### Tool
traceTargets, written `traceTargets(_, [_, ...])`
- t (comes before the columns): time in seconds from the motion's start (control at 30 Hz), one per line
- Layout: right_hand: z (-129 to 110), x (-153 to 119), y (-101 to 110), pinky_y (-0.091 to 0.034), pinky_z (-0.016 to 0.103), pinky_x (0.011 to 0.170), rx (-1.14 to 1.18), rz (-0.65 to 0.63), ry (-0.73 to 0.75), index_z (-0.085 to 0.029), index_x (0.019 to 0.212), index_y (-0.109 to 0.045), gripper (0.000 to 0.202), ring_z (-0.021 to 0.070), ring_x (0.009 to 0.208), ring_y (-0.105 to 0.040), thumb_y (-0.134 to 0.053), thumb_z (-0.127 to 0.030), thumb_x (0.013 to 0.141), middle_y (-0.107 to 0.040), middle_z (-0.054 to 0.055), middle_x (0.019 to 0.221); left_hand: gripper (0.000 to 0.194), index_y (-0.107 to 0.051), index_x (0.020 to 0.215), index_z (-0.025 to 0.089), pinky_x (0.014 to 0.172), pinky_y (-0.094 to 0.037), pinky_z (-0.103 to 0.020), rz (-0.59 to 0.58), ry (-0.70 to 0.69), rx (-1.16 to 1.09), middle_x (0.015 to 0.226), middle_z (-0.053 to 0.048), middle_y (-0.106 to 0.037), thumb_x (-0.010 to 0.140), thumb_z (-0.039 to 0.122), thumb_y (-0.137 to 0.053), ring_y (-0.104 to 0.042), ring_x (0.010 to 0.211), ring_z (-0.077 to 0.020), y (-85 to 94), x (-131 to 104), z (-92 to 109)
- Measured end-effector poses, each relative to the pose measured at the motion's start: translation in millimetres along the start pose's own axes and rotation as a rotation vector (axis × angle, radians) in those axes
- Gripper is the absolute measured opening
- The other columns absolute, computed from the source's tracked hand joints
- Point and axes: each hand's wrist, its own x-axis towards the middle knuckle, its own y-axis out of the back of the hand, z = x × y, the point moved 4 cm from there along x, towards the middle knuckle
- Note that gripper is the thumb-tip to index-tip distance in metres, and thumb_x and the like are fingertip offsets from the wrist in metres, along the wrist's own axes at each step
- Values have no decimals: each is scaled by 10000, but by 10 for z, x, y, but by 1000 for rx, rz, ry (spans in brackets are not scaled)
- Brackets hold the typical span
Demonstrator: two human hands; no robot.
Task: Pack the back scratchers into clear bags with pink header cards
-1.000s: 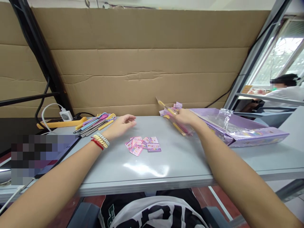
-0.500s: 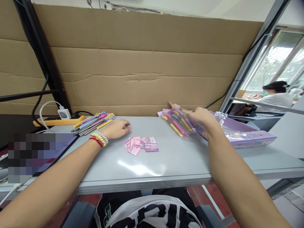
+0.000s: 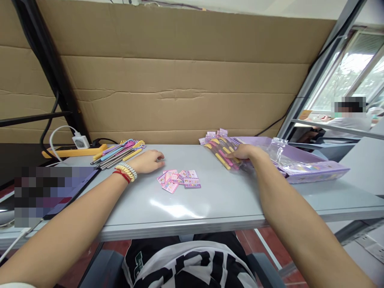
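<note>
My left hand (image 3: 149, 161) rests on the grey table with its fingers loosely curled and apart, holding nothing. Just left of it lies a bundle of coloured and metallic sticks (image 3: 120, 154). Small pink and purple cards (image 3: 192, 179) are spread between my two hands. On the right, my right hand (image 3: 241, 152) is down on the pile of clear-wrapped yellow and pink pens (image 3: 220, 155); its fingertips touch the packs, and whether they grip one is unclear. Beside that wrist stands an open purple box (image 3: 318, 171) with clear plastic wrap in it.
A yellow bar-shaped object (image 3: 75, 152) and a white charger (image 3: 80, 141) sit at the back left, near a dark device with a pixelated area. Cardboard (image 3: 186, 76) lines the back. Behind the metal frame at the right, a person (image 3: 348, 120) sits near a window.
The wrapped pen pack that my right hand held raised is now down on the pile. My right hand has moved lower and slightly left. My left hand has hardly moved.
</note>
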Motion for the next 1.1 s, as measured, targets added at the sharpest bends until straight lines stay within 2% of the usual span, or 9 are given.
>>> traceTargets(0.1, [-15,-56,15,-459,406,636,-64,-102,-114,-188,614,-617,440,290,716,-607,-623,-620,691,-627,132,721,469,-621,1148,119,857,-461,-312,2,13,6,1145,-127,-666,837,414,-432,-623,1001,-238,4,-7,2])
traceTargets(0.23, [-200,-137,118,-458,415,708,-64,209,-34,-159,754,-651,456,344,892,-593,-537,-600,755,-629,183,888,451,-632,1131,126,844,-465,-303,24,6,8,1114,-120,-678,832,409,-449,-632,969,-229,6,-2,-3])
traceTargets(0.3, [-367,-193,125,-449,412,783,-37,399,95,-146,831,-662,447,347,986,-561,-498,-561,797,-613,198,968,440,-644,1106,132,829,-470,-301,45,-2,8,1100,-111,-683,826,413,-453,-635,951,-226,5,11,-25])
traceTargets(0.37, [-561,-239,59,-435,389,839,4,473,251,-142,885,-665,398,319,1018,-549,-503,-499,817,-608,186,1003,417,-658,1077,146,822,-471,-298,74,15,21,1077,-100,-691,817,404,-460,-637,937,-224,13,26,-70])
traceTargets(0.5, [-952,-304,-202,-422,337,857,18,341,587,-149,908,-673,290,262,989,-565,-563,-392,795,-631,136,1009,358,-686,1019,157,819,-475,-317,144,137,125,1025,-107,-707,791,328,-470,-643,935,-246,90,29,-213])
traceTargets(0.6, [-1119,-338,-362,-431,318,818,34,205,698,-153,915,-678,291,240,940,-584,-576,-394,788,-642,120,997,348,-687,1022,164,803,-483,-353,199,345,211,1048,-133,-700,772,293,-481,-640,971,-289,207,-32,-384])
traceTargets(0.8, [-1130,-335,-397,-434,307,788,52,125,664,-167,930,-675,298,238,931,-596,-571,-408,789,-656,110,1007,415,-658,1064,96,768,-497,-391,127,724,239,1081,-221,-674,787,363,-501,-627,997,-353,324,-221,-766])
traceTargets(0.9, [-1086,-322,-376,-434,305,769,55,98,630,-172,930,-675,286,238,929,-605,-571,-398,790,-673,103,1008,426,-640,1103,81,788,-497,-393,71,787,232,1120,-227,-659,794,329,-484,-620,1022,-348,285,-251,-895])
traceTargets(1.1, [-1084,-315,-400,-442,312,787,77,48,627,-170,920,-678,273,246,944,-614,-581,-386,785,-690,106,1011,413,-648,1086,75,800,-495,-404,94,790,233,1130,-235,-656,779,295,-482,-624,1013,-352,214,-244,-1024])
